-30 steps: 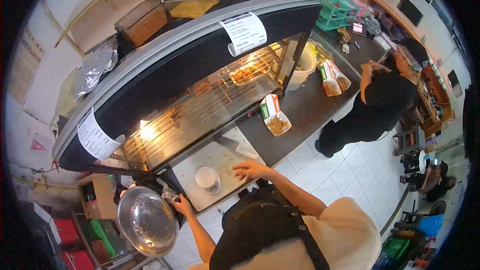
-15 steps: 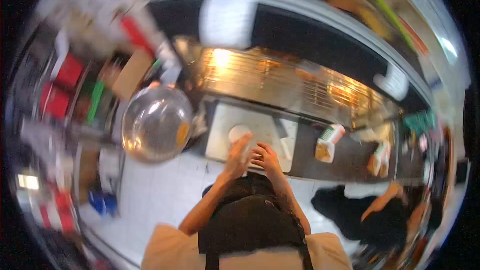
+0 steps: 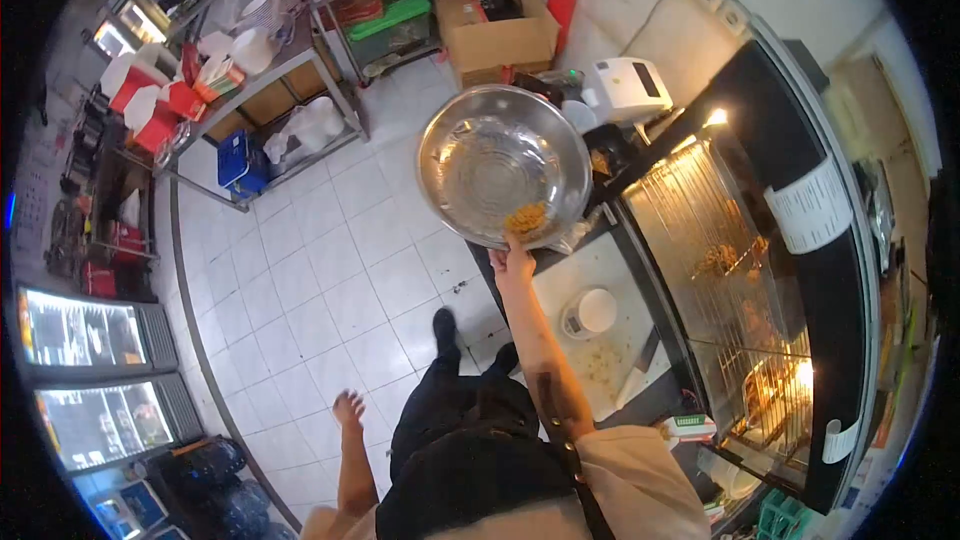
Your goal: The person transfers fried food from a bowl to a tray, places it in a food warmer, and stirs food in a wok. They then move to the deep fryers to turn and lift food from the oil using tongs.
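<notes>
At the far end of the counter (image 3: pixel 640 420), right hand (image 3: pixel 513 260) pinches the metal bowl (image 3: pixel 490 165) by its near rim (left hand (image 3: pixel 349 408) empty, fingers spread), a holding step seemingly demanding steadiness.

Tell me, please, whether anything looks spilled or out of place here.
Yes, slightly: yellowish crumbs lie scattered on the white board, outside any container. The metal bowl, gripped by the right hand, shows no visible spill over its rim.
</notes>
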{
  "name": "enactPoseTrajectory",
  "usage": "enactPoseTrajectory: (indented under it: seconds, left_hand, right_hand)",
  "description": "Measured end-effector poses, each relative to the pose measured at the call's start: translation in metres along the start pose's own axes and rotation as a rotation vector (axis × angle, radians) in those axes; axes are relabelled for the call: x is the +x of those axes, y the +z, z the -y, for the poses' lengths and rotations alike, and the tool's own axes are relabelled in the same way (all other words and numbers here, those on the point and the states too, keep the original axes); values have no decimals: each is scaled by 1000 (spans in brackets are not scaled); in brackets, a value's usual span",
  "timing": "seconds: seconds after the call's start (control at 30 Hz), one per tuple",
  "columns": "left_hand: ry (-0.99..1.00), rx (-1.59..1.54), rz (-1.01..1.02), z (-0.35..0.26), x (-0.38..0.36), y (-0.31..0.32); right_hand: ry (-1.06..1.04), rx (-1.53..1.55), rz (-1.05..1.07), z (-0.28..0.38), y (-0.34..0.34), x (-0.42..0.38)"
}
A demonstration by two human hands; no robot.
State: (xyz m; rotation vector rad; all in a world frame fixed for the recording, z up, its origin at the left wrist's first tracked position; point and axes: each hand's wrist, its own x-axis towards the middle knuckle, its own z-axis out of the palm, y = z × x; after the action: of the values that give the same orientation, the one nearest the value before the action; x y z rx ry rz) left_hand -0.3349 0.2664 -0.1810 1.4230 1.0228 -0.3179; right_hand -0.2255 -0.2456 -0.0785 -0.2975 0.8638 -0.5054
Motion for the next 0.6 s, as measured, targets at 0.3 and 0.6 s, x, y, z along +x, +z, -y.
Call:
enactPoseTrajectory:
  seconds: [0.3, 0.6]
  left_hand:
    - [-460, -420, -186, 134, 47, -247]
    - [-72, -518, 63, -215, 270, -191]
  right_hand:
    - [-472, -559, -76, -82, 28, -71]
    - [-143, -900, 480, -322, 233, -115]
